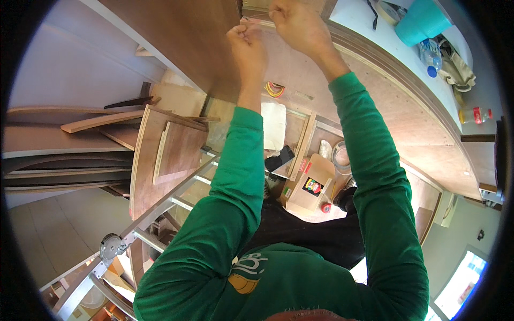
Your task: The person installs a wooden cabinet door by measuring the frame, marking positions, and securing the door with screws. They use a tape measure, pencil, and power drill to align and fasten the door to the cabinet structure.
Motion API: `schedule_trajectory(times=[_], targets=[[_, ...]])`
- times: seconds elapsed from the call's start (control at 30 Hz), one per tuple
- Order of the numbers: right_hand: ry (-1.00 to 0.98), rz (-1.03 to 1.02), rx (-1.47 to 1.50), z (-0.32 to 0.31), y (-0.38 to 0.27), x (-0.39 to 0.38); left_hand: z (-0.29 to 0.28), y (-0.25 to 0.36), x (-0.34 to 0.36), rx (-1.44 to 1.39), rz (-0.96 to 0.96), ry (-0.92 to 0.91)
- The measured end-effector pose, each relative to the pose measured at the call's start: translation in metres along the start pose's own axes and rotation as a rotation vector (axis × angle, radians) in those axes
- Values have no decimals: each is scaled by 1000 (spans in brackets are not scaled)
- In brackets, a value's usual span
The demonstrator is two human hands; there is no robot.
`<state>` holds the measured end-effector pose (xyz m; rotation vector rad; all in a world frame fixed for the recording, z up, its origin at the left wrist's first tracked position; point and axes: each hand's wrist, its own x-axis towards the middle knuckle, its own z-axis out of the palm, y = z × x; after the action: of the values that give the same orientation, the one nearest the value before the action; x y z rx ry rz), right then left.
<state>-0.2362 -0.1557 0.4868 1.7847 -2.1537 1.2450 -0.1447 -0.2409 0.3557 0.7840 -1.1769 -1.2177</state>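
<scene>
Here, the left hand [248, 49] curls just right of the brown wooden panel [179, 35], and the right hand [301, 29] curls farther right, both near the pale plywood [292, 69] beside that panel. Whether either grip holds anything, I cannot tell.

Up at the right, the white shelf [356, 16] carried quite a line-up! A teal tub [423, 22] took centre stage, with a roll of tape [390, 12] just beside it and a thin black item [373, 15] further left. Next came a clear bottle [430, 53], its blue cap toward the shelf's front edge, then a crumpled beige cloth item [459, 72] close by. Rounding it off, near the far end, lay a red-lidded jar [474, 115]!
</scene>
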Motion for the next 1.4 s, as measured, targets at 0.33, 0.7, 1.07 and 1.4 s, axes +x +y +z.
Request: schedule_trajectory(times=[0.33,0.7,1.07,1.4], targets=[[3,-63,-30,18,4,-2,23,11,-3,231,78,172],[-81,-92,-473,77,15,-12,-14,-83,30,-280,-123,-103],[94,-131,-286,90,20,-10,-17,-12,30,-291,-131,-45],[32,-67,-174,76,4,-8,-25,9,6,-34,357,-180]])
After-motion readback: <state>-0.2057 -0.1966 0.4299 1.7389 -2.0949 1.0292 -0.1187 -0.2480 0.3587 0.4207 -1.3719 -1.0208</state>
